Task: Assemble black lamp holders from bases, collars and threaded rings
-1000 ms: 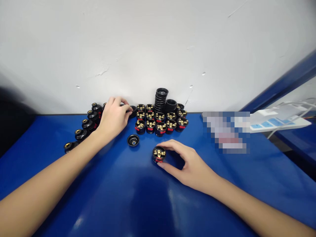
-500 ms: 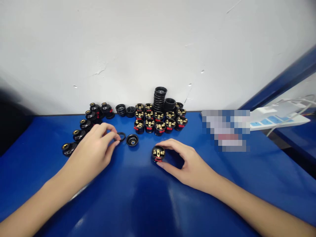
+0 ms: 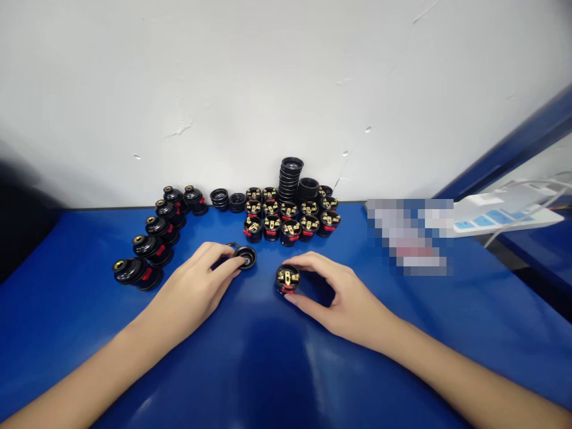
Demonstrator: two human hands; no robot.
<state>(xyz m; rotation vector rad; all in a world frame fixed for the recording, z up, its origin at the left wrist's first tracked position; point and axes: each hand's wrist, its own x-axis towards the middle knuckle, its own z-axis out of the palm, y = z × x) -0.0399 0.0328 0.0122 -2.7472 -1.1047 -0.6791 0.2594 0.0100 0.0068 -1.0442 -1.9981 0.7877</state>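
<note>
My left hand (image 3: 196,280) pinches the black, round, dished cap (image 3: 250,256) at ten o'clock from the black, cylindrical socket body (image 3: 288,277) with brass contacts, which stands upright on the blue table (image 3: 201,381), clasped by my nearer right hand (image 3: 335,292).

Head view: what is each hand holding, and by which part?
Right hand: the brass-contact connector, pinched by its sides between thumb and fingers. Left hand: fingertips at the black cup; grip unclear.
</note>
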